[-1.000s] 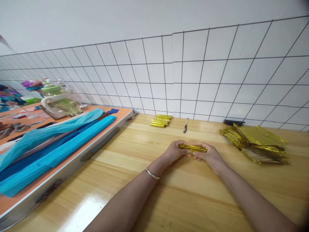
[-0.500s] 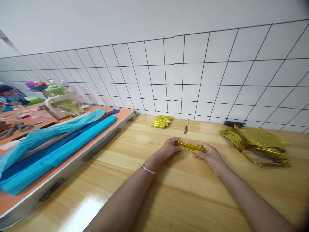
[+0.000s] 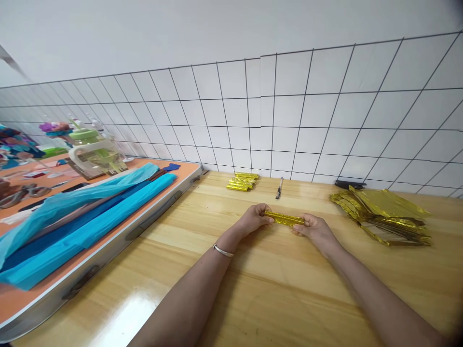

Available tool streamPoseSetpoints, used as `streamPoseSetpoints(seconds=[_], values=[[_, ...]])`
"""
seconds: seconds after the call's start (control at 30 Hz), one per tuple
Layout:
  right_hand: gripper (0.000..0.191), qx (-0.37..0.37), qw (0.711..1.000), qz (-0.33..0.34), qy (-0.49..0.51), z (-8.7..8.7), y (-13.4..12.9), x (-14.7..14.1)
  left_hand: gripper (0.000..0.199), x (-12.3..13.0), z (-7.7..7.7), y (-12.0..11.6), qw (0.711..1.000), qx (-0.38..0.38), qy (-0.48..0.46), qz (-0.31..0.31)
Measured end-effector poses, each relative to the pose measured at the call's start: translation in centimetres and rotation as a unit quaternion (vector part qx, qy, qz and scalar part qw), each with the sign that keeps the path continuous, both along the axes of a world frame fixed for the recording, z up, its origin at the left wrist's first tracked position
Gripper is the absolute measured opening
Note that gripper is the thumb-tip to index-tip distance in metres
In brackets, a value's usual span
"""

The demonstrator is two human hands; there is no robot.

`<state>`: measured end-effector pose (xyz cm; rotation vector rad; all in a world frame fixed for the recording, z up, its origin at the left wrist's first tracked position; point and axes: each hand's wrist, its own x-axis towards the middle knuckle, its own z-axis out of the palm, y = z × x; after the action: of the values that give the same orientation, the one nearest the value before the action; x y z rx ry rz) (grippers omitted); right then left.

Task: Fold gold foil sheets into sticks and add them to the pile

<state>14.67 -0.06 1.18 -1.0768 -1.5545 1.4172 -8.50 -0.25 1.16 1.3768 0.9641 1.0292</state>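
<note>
The left hand (image 3: 254, 220) pinches one end of a gold foil strip (image 3: 285, 219), the right hand (image 3: 315, 229) the other, just below frame centre. I judge it light, thin, slick, easily creased: best held by its ends. Left of frame, I see a lidded jug (image 3: 97, 157), its yellowish-green contents unclear.

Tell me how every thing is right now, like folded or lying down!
Gold foil strip: folded narrow, held at both ends
Left hand: closed on its left end
Right hand: closed on its right end
Small gold pieces: folded, lying grouped
Pen: lying down
Gold sheets: stacked unevenly
Bright blue strip: laid lengthwise
Scissors: lying down; can't tell if open
Bracelet: worn
</note>
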Motion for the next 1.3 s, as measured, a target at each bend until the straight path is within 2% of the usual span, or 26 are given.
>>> streamPoseSetpoints(seconds=[0.13,0.4,0.53,0.67,0.9,1.17,1.3], values=[[0.038,0.009,1.0,0.028,-0.004,-0.2,0.2,0.2,0.025,-0.4,0.1,0.0,1.0,0.002,0.005,-0.015],[0.036,0.032,0.999,0.007,-0.022,-1.0,0.1,0.2,0.017,-0.2,0.1,0.2,0.999,0.04,0.028,0.007],[0.036,0.049,0.998,0.002,-0.04,-0.8,-0.2,0.1,0.022,-0.1,0.0,0.1,0.999,0.04,0.023,0.005],[0.033,0.072,0.996,-0.002,-0.06,-1.2,0.0,0.3,0.027,-0.3,-0.9,0.5,0.999,0.036,0.015,0.013],[0.03,0.116,0.988,-0.032,-0.095,-2.1,0.5,1.1,0.026,-1.1,-2.0,1.3,0.998,0.055,-0.006,0.043],[0.036,0.147,0.98,-0.078,-0.107,-2.3,0.5,0.9,0.025,-1.4,-2.5,1.7,0.995,0.08,-0.013,0.057],[0.028,0.154,0.978,-0.092,-0.109,-2.3,0.6,1.0,0.025,-1.3,-2.4,1.7,0.994,0.093,-0.004,0.053]])
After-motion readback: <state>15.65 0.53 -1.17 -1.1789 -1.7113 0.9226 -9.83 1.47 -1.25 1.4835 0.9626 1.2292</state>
